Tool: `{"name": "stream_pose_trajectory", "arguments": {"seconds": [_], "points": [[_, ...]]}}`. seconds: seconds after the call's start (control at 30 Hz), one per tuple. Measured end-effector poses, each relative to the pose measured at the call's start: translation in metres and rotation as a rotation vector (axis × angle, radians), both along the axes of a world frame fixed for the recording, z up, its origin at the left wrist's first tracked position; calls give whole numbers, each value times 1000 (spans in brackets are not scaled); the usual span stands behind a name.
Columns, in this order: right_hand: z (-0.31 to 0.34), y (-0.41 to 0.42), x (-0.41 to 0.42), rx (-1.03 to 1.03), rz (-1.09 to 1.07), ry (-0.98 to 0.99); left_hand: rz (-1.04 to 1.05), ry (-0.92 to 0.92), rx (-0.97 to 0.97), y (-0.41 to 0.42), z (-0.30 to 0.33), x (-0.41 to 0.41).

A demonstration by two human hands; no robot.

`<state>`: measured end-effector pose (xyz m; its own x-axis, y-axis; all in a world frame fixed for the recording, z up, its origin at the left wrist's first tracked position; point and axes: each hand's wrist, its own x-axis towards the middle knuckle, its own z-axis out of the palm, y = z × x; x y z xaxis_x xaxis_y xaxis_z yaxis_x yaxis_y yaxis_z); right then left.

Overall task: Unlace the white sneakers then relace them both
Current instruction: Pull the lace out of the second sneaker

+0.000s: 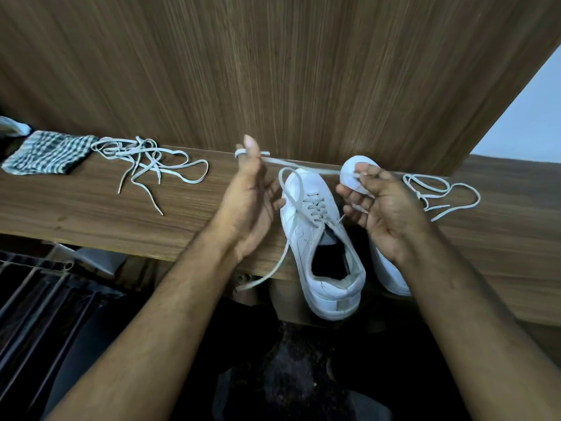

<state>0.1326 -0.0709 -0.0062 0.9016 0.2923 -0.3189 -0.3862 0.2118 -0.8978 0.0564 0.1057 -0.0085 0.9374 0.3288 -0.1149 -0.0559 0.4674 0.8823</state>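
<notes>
Showing matt brown wood grain, fine and streaked, across the bench [91,205] and the back panel [273,71]. Looking smooth, faintly sheened white leather on the sneakers [315,226]. Lying flat and woven: laces [145,159]. Sitting soft, checked cloth [45,153], upper left.

Both bare forearms are being stretched forward, wrists kept pretty close together. The left hand [249,189] is being held edge-up with its fingers pointing away, a lace [303,165] wrapped round one fingertip. The right hand [379,202] is being curled palm-up, fingertips pinching that same lace.
</notes>
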Motion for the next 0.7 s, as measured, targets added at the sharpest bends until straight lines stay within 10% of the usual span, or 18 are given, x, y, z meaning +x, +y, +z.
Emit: {"name": "stream_pose_trajectory", "arguments": {"seconds": [0.2,0.3,0.47,0.7], "points": [[-13,-5,-4,-1173,186,-810,109,331,685,-3,-28,1],[-18,-7,-1,-1101,341,-785,-24,212,684,-4,-22,-1],[-6,-16,-8,-1176,301,-886,-245,127,1218,-16,-33,-6],[-8,-20,-15,-1003,556,-803,-235,151,1245,-19,-27,-6]]}}
